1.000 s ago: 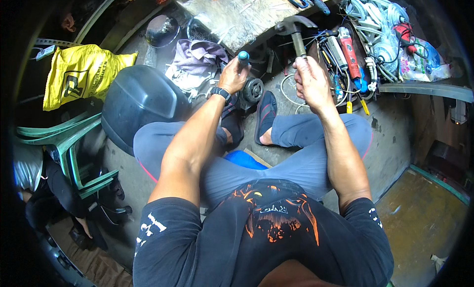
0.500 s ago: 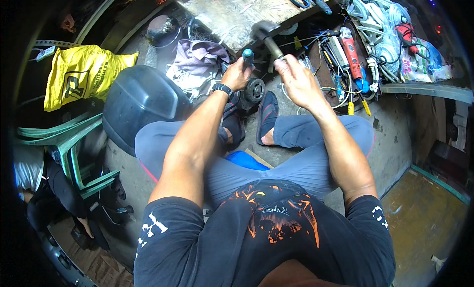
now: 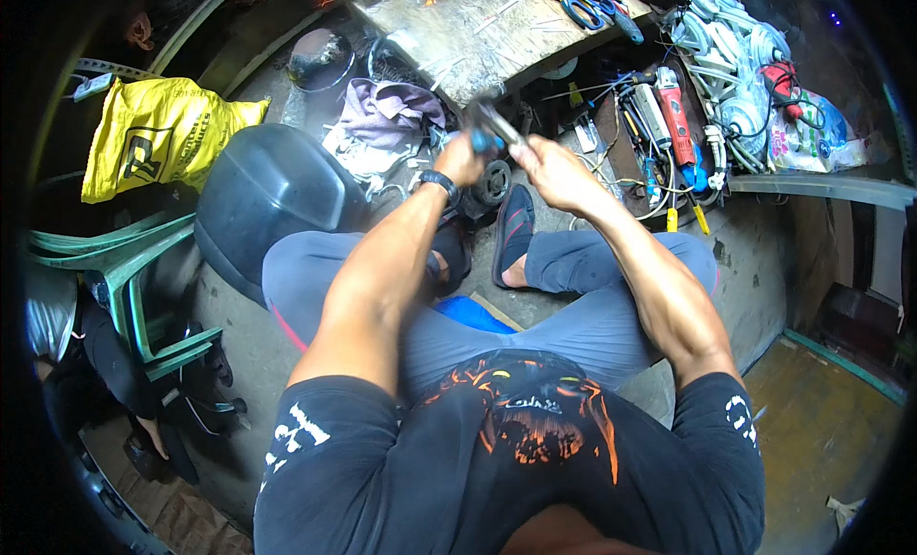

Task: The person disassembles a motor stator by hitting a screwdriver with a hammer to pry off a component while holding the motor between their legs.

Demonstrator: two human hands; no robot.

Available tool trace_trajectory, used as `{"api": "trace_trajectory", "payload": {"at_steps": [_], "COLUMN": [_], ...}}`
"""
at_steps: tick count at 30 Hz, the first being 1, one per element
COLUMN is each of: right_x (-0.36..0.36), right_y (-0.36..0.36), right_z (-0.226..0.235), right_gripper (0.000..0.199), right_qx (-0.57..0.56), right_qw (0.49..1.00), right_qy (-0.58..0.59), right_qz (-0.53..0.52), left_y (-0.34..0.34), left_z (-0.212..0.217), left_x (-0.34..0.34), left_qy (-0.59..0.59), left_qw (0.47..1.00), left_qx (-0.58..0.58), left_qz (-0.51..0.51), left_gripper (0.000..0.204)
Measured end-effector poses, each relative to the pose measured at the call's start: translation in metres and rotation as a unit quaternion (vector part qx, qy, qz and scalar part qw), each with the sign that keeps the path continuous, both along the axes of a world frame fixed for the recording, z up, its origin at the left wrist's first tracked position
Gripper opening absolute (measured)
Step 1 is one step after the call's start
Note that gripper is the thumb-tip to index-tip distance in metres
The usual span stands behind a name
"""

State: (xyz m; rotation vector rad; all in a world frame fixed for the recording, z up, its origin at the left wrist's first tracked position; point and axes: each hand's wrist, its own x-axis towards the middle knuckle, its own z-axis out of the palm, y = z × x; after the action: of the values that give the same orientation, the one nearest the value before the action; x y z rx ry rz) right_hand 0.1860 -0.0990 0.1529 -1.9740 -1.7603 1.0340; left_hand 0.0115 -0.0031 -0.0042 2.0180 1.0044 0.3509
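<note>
firstly, we see the right hand (image 3: pixel 557 176) wrapped around the handle of the hammer (image 3: pixel 506 130), and the fingers are closed firmly on it. the left hand (image 3: pixel 460 160) is curled around a blue-ended tool (image 3: pixel 485 142), whose top shows beyond the fist. as our landmark we take the round metal part (image 3: pixel 492 182): the hammer and the tool are both just beyond it, the left hand is close on its far left side, and the right hand is to its right. the hammer head is blurred, so we cannot tell if it touches the tool; the lower end of the tool is also hidden from us.

we judge that the hammer is stiff and heavy at its head, thus we should hold it well back on the handle. the tool looks rigid and rather light, perhaps smooth, and we would grip it below the blue end, away from the hammer head. the round metal part seems hard and weighty, not fragile, better taken by its rim.

further out, one dark shoe (image 3: pixel 516 232) is on the near right of this part. the soft purple cloth (image 3: pixel 387 111) lies to its far left, the dark plastic shell (image 3: pixel 282 197) to its left, the red grinder (image 3: pixel 672 111) to its far right, and the wooden board (image 3: pixel 449 39) well beyond it.
</note>
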Motion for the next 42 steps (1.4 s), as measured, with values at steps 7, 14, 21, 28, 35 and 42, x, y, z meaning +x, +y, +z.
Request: {"api": "trace_trajectory", "payload": {"at_steps": [7,14,21,28,35,42], "right_x": [-0.008,0.029,0.05,0.06,0.053,0.06], "right_y": [-0.02,-0.035,-0.056,-0.043,-0.038,-0.071], "right_z": [0.05,0.076,0.062,0.053,0.056,0.058], "right_gripper": [0.038,0.024,0.023,0.021,0.022,0.022], "right_qx": [0.111,0.014,0.047,0.068,0.034,0.039], "right_qw": [0.984,0.855,0.81,0.667,0.686,0.677], "right_qy": [0.087,0.421,0.478,0.61,0.606,0.61], "right_qz": [-0.109,-0.302,-0.335,-0.423,-0.401,-0.41], "left_y": [-0.002,-0.029,0.031,0.053,0.069,0.013], "left_z": [-0.015,-0.021,-0.122,-0.166,-0.179,-0.095], "left_x": [-0.023,0.025,0.124,0.182,0.18,0.137], "left_qy": [-0.054,0.068,0.099,0.09,0.066,0.093], "left_qw": [0.988,0.982,0.994,0.995,0.996,0.985], "left_qx": [0.115,0.167,0.041,-0.026,-0.057,0.122], "left_qz": [0.09,-0.054,0.026,0.026,0.014,-0.082], "left_gripper": [0.036,0.048,0.037,0.033,0.029,0.015]}}
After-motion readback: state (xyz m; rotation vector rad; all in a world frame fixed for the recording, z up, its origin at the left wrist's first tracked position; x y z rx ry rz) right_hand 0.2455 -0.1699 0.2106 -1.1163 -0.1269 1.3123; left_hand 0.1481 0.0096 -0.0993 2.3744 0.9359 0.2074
